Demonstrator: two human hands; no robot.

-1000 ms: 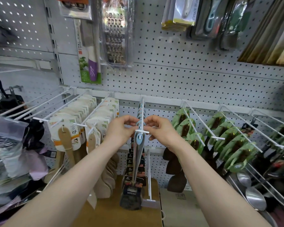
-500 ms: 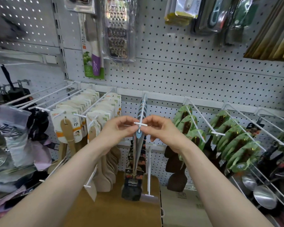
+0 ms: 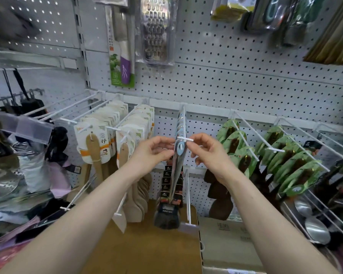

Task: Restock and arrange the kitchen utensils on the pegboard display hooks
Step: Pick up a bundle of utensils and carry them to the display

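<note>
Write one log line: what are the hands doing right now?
item: packaged utensil | place: at tip of middle hook | left hand: pinches it | right hand: at hook tip, grip unclear

Glossy metal spoons (image 3: 317, 231), matt wd spatulas (image 3: 94, 151)

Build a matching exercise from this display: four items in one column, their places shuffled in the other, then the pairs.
Items
1. grater
2. pale wooden spatulas
3. green-carded spatulas
4. blue-tagged utensil

Places
A. at the tip of the middle hook, between the left hand and right hand
B. hooks to the right of both hands
C. high on the pegboard
D. hooks to the left of both hands

Pairs: 1-C, 2-D, 3-B, 4-A
</note>
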